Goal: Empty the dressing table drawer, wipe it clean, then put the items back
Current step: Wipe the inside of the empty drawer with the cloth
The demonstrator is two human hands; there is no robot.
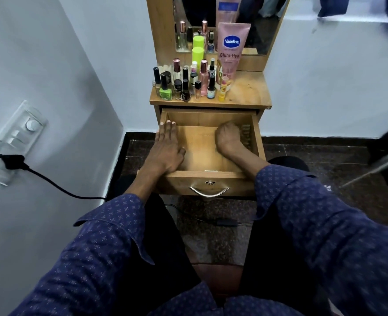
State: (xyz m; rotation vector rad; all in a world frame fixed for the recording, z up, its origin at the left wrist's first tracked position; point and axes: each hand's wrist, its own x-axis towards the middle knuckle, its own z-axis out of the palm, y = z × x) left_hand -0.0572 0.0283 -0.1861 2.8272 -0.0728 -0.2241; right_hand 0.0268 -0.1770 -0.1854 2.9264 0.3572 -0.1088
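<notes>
The wooden drawer (207, 116) of the dressing table is pulled out in front of me. Its bare floor (199, 151) shows in the middle. My left hand (168, 147) lies flat with straight fingers along the drawer's left wall. My right hand (229, 139) is inside the drawer at its right side, blurred, with its fingers curled downward. A row of small brownish things (245, 135) lies against the right wall just beyond that hand; what the fingers hold is hidden. Several nail polish and perfume bottles (183, 85) and a pink Vaseline tube (231, 53) stand on the table top.
A mirror (263, 30) rises behind the bottles. The right half of the table top (247, 92) is bare wood. On the left wall, a black plug (11, 160) sits in a switchboard, its cable running to the floor. My knees are under the drawer front and its metal handle (209, 193).
</notes>
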